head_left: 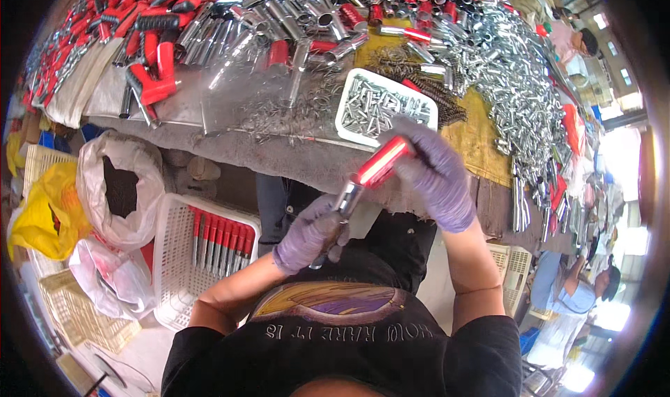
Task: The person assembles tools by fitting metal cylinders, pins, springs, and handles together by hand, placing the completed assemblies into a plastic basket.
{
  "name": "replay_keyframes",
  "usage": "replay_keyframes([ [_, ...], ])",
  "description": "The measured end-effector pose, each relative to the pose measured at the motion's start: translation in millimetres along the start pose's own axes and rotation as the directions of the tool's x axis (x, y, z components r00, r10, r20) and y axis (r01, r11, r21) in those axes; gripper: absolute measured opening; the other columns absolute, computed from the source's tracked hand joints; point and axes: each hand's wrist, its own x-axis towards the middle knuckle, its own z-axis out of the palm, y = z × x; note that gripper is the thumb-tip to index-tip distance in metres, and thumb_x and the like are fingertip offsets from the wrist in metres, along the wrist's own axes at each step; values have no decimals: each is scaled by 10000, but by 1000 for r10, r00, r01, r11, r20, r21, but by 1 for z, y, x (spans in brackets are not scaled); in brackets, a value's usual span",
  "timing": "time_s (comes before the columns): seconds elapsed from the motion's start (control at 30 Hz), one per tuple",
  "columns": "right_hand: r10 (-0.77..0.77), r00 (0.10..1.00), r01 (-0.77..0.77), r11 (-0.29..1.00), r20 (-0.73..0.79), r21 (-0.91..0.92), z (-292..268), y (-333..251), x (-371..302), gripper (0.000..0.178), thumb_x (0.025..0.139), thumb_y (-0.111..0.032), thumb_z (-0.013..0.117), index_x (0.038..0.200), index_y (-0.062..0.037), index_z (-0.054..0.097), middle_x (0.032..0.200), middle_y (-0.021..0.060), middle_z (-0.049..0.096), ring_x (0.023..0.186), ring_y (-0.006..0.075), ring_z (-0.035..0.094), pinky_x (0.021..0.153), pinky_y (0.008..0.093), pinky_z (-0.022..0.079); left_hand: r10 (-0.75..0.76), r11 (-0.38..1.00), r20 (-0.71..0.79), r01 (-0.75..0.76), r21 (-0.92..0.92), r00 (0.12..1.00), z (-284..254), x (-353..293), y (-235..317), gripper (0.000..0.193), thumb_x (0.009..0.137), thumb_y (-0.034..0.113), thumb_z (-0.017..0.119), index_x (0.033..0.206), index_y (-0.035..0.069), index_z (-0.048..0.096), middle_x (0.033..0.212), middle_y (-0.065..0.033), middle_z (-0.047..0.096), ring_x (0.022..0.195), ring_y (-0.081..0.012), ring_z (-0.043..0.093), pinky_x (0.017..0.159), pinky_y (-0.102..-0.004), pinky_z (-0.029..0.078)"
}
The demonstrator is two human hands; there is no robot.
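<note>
In front of my chest, a tubular handle (379, 163), red at its upper part and chrome below, is held at a slant. My left hand (309, 238), in a purple glove, is wrapped round its chrome lower end. The gloved right hand (437, 177) grips the red upper end, its fingers over the tip. Just beyond the right fingers, a white plastic tray (356, 139) full of small silver metal pins (373, 111) rests on the table edge. What lies inside the right fingers is hidden.
Chrome tubes (276, 20), red-and-black handles (150, 48), coil springs (433, 93) and a heap of small silver parts (516, 69) cover the bench. At lower left, a white basket (171, 271) holds red-and-chrome handles (220, 240) beside bags (118, 181). Other people (579, 289) sit at right.
</note>
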Motion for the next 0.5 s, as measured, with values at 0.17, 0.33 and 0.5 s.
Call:
replay_keyframes([
  [0.17,-4,1000,5,1000,25,-27,-8,-11,-9,448,852,-210,657,1253,-57,528,1123,74,591,966,118,554,801,252,455,69,976,130,-94,196,989,25,17,11,518,898,490,531,1146,40,468,713,-20,528,510,-52,489,462,-199,400],
  [0.33,-126,981,118,991,-145,-64,-5,-11,-13,466,859,-195,638,1276,-41,497,1103,73,595,924,94,533,796,240,443,-26,958,201,-33,285,979,26,42,26,892,632,720,671,1168,40,458,786,-11,524,574,-47,505,495,-186,411],
  [0.5,-27,993,15,995,-119,-101,-22,-11,-11,458,867,-191,624,1278,-37,493,1123,89,599,987,119,541,848,254,443,20,939,223,-95,329,975,35,57,39,783,712,577,709,1207,25,456,890,0,533,711,-35,489,564,-177,424],
])
